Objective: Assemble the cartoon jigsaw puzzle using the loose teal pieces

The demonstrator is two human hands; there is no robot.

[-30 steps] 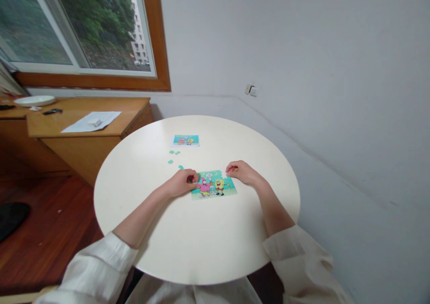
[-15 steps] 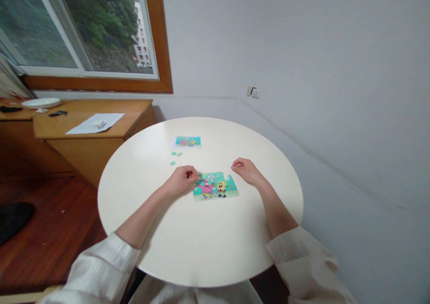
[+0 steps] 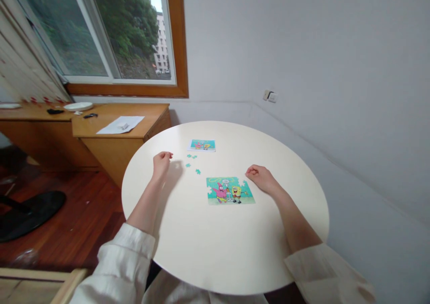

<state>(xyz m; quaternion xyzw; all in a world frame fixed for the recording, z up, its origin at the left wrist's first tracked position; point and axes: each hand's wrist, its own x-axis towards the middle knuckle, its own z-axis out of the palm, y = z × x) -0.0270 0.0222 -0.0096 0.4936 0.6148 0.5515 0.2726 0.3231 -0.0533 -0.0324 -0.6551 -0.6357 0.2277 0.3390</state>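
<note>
A cartoon jigsaw puzzle (image 3: 230, 191) lies mostly assembled on the round white table, with gaps at its left edge and upper right. My left hand (image 3: 162, 163) is over the left part of the table, apart from the puzzle, its fingers curled together; whatever they may hold cannot be made out. Beside the puzzle's upper right corner is my right hand (image 3: 261, 177), fingertips pinched near the gap; a piece in them cannot be made out. Several loose teal puzzle pieces lie between my left hand and the puzzle, the nearest piece (image 3: 198, 171) just off its upper left corner.
A picture card (image 3: 202, 145) with the same cartoon lies at the back of the round table (image 3: 215, 246). To the left, a wooden desk (image 3: 110, 151) carries a white paper (image 3: 121, 124) and a white plate (image 3: 78, 106). A wall socket (image 3: 272, 97) is behind the table.
My left hand has moved away from the puzzle's left edge, up and to the left. A loose piece now shows near the puzzle. My right hand stays by the upper right corner; the view has shifted left.
</note>
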